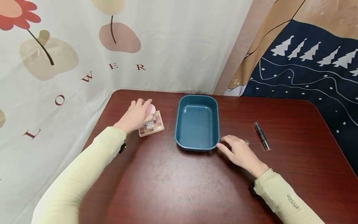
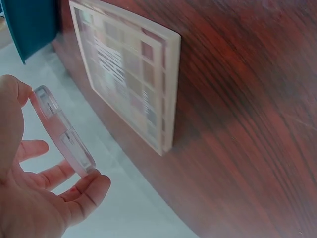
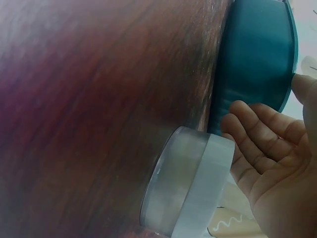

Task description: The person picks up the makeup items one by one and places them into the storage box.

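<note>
My left hand pinches a round pink compact by its edge between thumb and fingers. In the left wrist view the compact is seen edge-on, its clear rim facing the camera. Below it on the table lies an eyeshadow palette with a clear lid, apart from the compact. My right hand is at the near right corner of a blue rectangular bin, its thumb at the rim and its fingers loosely bent. Close by those fingers sits a round clear jar with a pale lid, mostly hidden in the head view.
A dark double-ended makeup stick lies on the brown table, right of my right hand. A printed white curtain hangs behind the table's far edge, with a dark blue tree-patterned cloth at the right.
</note>
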Demonstrator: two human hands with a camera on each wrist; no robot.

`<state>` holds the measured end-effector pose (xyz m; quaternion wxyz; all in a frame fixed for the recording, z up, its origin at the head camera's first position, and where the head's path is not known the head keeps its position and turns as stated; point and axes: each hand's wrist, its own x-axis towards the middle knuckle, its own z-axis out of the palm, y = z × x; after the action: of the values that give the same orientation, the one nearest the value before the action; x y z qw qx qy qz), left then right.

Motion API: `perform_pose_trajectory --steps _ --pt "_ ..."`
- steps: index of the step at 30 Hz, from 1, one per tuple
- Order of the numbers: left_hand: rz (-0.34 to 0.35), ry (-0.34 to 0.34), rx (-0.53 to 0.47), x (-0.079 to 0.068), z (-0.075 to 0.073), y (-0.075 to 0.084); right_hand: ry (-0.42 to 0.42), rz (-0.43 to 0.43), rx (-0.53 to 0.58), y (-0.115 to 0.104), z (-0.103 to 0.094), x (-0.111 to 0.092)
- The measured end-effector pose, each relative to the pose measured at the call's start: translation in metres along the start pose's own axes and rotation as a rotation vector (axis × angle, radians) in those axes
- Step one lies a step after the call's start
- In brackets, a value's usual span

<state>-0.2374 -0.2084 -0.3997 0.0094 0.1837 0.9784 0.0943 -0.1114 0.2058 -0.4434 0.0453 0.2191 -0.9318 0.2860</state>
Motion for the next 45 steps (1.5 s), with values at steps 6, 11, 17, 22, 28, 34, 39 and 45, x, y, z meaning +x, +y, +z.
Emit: perform_pose_trajectory --steps 6,11,17,22,28,34,39,45 --pt "0.056 0.027 0.031 0.000 -0.001 0.013 -0.004 -0.003 -0.008 0.000 -0.001 0.000" --pt "0.101 0.058 0.044 -0.001 0.000 0.024 -0.003 -0.003 -0.015 -0.001 -0.002 0.002" --pt "0.148 0.079 0.034 -0.003 -0.002 0.039 -0.005 0.005 0.000 -0.001 -0.002 0.002" --pt "0.173 0.087 0.014 -0.004 -0.003 0.049 0.006 0.001 -0.001 -0.001 -0.002 0.001" --pt "0.168 0.079 0.009 -0.003 -0.002 0.061 0.042 -0.037 0.010 0.001 -0.001 0.000" --pt "0.238 0.113 0.029 -0.003 0.000 0.071 0.053 -0.046 0.039 0.001 0.000 -0.001" --pt "0.279 0.141 0.021 -0.004 0.002 0.078 0.066 -0.055 0.043 0.001 0.001 0.000" --pt "0.292 0.131 0.010 -0.004 0.006 0.085 0.086 -0.071 0.034 0.000 0.001 0.002"
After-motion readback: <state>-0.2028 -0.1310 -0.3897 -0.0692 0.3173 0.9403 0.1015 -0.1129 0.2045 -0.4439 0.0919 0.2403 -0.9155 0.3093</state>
